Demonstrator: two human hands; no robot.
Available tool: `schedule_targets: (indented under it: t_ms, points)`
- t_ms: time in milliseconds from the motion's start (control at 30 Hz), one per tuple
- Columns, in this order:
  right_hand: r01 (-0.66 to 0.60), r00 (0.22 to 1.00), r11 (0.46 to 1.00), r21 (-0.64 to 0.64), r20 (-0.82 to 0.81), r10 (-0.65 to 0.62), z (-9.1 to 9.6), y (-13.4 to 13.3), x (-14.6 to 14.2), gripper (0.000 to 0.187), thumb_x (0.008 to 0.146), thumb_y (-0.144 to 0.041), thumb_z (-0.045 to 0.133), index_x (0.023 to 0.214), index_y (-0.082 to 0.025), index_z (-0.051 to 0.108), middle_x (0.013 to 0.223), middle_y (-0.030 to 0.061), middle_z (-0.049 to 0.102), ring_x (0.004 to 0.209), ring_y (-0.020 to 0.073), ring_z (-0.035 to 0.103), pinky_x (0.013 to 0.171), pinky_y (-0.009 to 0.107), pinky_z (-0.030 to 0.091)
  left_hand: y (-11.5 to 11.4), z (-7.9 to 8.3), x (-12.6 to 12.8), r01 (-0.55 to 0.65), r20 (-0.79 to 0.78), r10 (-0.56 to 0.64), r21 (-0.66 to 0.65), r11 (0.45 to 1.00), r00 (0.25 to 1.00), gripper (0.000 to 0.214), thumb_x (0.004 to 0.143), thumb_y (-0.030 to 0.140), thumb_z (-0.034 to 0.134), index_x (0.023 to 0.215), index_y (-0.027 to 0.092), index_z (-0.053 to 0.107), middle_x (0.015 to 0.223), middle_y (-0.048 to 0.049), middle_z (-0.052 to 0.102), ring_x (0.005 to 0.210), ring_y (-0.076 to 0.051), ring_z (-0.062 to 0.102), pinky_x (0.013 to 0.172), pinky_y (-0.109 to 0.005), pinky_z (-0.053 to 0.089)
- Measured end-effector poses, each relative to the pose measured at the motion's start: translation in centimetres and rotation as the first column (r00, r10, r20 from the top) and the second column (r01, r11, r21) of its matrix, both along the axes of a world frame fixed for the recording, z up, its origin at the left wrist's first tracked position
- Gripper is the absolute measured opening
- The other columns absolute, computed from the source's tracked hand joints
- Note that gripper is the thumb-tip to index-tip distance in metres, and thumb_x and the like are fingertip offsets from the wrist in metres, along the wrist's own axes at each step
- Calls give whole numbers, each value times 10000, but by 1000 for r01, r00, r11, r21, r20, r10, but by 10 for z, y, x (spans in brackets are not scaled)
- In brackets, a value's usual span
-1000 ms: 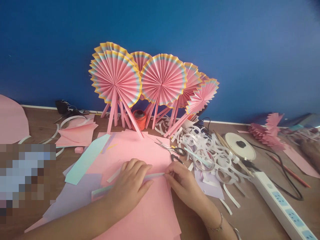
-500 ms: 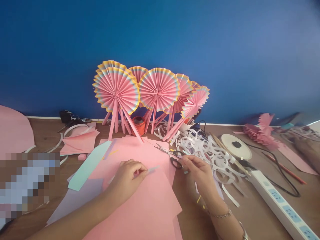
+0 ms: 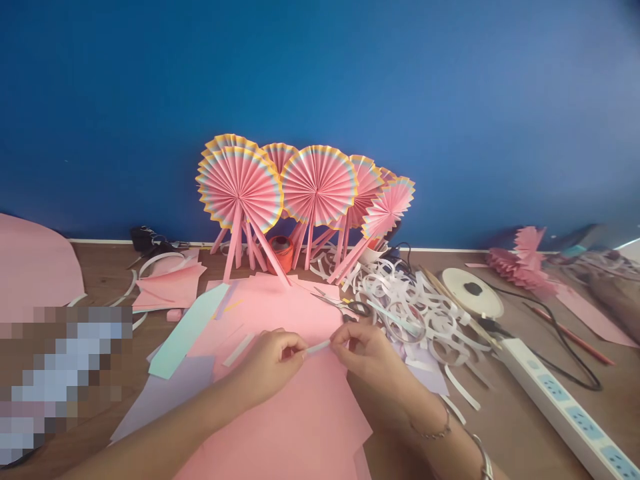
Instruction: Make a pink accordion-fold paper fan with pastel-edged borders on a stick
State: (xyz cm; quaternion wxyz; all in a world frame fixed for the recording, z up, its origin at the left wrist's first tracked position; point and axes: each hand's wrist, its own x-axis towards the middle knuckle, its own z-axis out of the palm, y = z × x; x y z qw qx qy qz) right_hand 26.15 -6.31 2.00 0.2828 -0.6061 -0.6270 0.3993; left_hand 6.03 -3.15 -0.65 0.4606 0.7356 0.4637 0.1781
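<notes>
Above the flat pink sheets, the left hand and right hand are pinching a narrow, pale strip between them, fingertips closed on it. Beyond the sheets, pleated round fans are standing on slender legs; to the sheets' right, curled white strips are lying tangled.

Pale strip (end inside left fingers).

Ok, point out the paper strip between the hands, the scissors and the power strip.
Paper strip (image 3: pixel 318 347): head view, its exposed middle.
Scissors (image 3: pixel 346 306): head view, near the pivot.
Power strip (image 3: pixel 569 405): head view, white top face.
</notes>
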Motion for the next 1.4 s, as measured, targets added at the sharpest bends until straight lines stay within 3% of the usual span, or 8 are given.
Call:
schedule_targets:
  t_ms: [133,333,700,967,1233,1400]
  points:
    - [-3,1000,1000,-9,-5,3,2,1,-2,120,727,-139,530,634,-183,592,612,-33,586,561,106,478,543,227,374,0,-3,0,11,34,-10,-44,999,999,190,778,240,463,681,203,623,697,14,610,688,-166,523,627,-267,373]
    - [-23,994,1000,-4,-110,23,-1,1,2,114,749,-154,517,682,-187,602,736,-8,640,650,126,533,585,235,401,1,-5,0,16,48,-13,-78,997,999,188,772,218,442,699,195,613,716,13,603,692,-160,524,613,-255,363]
    - [-8,999,1000,-16,-34,8,0,1,-5,113,734,-158,521,636,-181,573,605,-39,549,556,98,439,540,220,359,-1,-2,3,26,66,-20,-85,996,998,172,741,191,445,656,190,594,659,23,566,662,-149,503,605,-244,361]
    - [1,1000,1000,-15,5,-1,-4,1,-7,112,741,-171,517,653,-183,585,607,-37,550,563,103,446,540,218,365,-2,0,3,20,67,-16,-64,998,998,198,720,170,465,717,200,660,722,6,626,713,-164,533,656,-260,385]
    - [-23,996,999,43,87,19,-3,-1,-11,127,712,-129,505,655,-179,607,607,-23,577,562,112,460,537,226,377,-3,3,4,60,84,-55,-56,997,995,343,607,95,494,847,224,703,812,-2,669,771,-178,564,755,-285,426]
    - [-36,995,996,78,97,28,-3,-4,-11,130,714,-122,512,646,-191,599,604,-24,589,548,113,473,528,228,384,-4,7,3,106,109,-98,-73,992,989,241,648,170,573,854,220,686,827,-6,665,791,-189,557,755,-293,431]
